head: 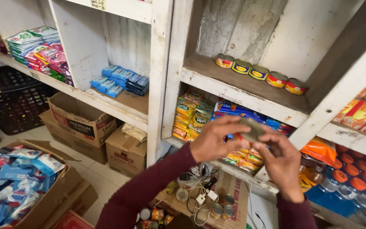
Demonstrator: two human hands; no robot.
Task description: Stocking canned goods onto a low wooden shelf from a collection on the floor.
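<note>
Left hand: raised in front of the shelves, fingers closed round the near-left edge of a small flat tin.
Right hand: just right of the left, fingers curled onto the tin's right edge, so both hands are clamped on it.
Tin: held in the air between the two hands, blurred, tilted, its flat face turned toward the camera; it hangs below the white wooden shelf and in front of the packets under it.
Row of tins: five similar round tins stand side by side on that shelf, far and above the hands, with bare board left at the near edge.
Doing it well: in the writer's judgement, the grip should stay on the rim from both sides and the tin be kept level, clear of the shelf's front lip.
Nearby: more tins and a tangle of white cable lie on a cardboard box below.
</note>
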